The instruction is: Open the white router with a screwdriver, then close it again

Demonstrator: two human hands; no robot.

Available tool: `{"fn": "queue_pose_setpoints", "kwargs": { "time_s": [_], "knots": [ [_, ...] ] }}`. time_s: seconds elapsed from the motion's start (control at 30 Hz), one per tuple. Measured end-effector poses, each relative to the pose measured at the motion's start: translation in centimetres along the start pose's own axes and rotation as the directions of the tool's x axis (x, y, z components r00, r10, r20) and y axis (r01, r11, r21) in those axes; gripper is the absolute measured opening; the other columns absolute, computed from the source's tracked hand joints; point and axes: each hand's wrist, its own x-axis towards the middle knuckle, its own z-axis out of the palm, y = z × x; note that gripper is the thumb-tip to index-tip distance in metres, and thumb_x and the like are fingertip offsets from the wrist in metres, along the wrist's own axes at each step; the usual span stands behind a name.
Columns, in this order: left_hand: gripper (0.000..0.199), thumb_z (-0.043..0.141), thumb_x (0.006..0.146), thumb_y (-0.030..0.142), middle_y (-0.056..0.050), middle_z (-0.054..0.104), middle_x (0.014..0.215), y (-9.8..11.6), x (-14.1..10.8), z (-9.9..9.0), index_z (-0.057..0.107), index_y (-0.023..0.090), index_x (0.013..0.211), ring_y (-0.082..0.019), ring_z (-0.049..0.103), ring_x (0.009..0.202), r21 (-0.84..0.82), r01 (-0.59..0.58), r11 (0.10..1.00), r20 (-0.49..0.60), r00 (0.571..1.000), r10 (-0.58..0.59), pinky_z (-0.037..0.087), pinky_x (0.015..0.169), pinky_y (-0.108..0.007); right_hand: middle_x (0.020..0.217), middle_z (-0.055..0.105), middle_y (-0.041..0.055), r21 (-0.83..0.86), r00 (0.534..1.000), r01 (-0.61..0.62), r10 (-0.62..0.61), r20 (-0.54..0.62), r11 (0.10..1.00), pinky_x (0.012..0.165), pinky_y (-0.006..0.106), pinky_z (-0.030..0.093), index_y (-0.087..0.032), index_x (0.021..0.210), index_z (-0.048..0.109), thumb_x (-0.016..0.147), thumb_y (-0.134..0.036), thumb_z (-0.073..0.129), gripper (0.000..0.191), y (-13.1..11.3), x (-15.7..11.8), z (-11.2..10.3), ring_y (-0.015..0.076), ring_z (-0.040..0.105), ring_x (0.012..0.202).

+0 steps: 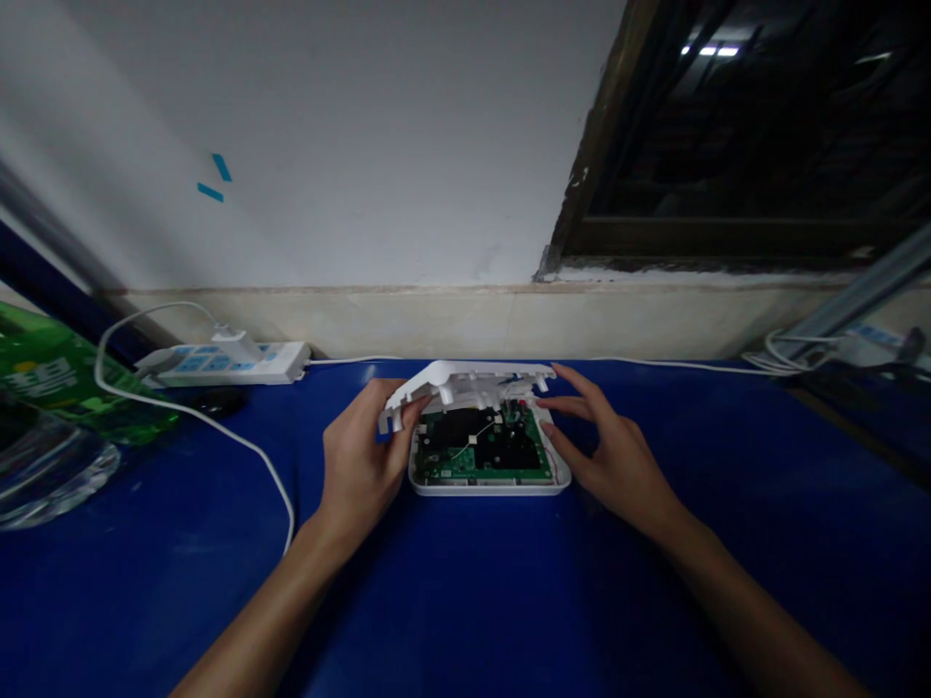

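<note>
A white plastic cover [480, 371] is tilted up above an open white device casing [491, 490]. Inside the casing lies a green circuit board [455, 465] with black areas and a thin pale wire crossing it. My left hand [364, 460] is closed on the cover's left end, thumb on the near side. At the right, my right hand [607, 451] has its fingers spread, with the index fingertip at the cover's right corner and the thumb by the casing's right edge. The far part of the board is hidden under the cover.
A white power strip [218, 364] with a plugged-in adapter lies at the back left; its white cord [247, 444] loops over the blue tabletop [480, 591]. Green bottle [58, 373] at far left. Cables [782, 354] lie by a metal post at the right. A wall closes the back.
</note>
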Motion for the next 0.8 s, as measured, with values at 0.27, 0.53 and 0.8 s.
{"fn": "queue_pose_setpoints", "kwargs": {
  "time_s": [0.27, 0.53, 0.8],
  "knots": [
    [0.023, 0.064, 0.095, 0.023, 0.007, 0.045, 0.063, -0.5, -0.7, 1.0, 0.046, 0.023, 0.08, -0.01, 0.04, 0.053, -0.017, 0.259, 0.966, -0.047, 0.965, -0.26, 0.034, 0.051, -0.025, 0.127, 0.072, 0.0097, -0.002, 0.997, 0.069, -0.069, -0.027, 0.998, 0.08, 0.036, 0.06, -0.023, 0.143, 0.046, 0.098, -0.028, 0.058, 0.047, 0.0, 0.1, 0.6, 0.0248, 0.072, 0.106],
    [0.013, 0.066, 0.09, 0.014, 0.007, 0.053, 0.068, -1.1, 0.6, -0.5, 0.056, 0.02, 0.087, -0.009, 0.045, 0.056, 0.011, 0.091, 0.996, -0.112, 0.99, -0.089, 0.036, 0.053, -0.021, 0.118, 0.073, 0.0056, -0.044, 0.974, 0.183, -0.187, -0.126, 0.982, 0.088, 0.04, 0.058, -0.025, 0.123, 0.063, 0.095, -0.03, 0.064, 0.028, -0.9, 1.8, 0.9, 0.0234, 0.071, 0.099],
    [0.019, 0.068, 0.09, 0.012, 0.002, 0.068, 0.088, -0.2, 1.5, -2.7, 0.064, 0.02, 0.106, -0.011, 0.061, 0.072, 0.121, -0.076, 0.99, -0.081, 0.993, 0.086, 0.046, 0.068, -0.022, 0.124, 0.07, 0.0062, -0.052, 0.952, 0.271, -0.276, -0.134, 0.961, 0.092, 0.043, 0.056, -0.025, 0.126, 0.062, 0.096, -0.026, 0.063, 0.03, -1.6, 2.9, 1.5, 0.0241, 0.07, 0.102]
  ]
}}
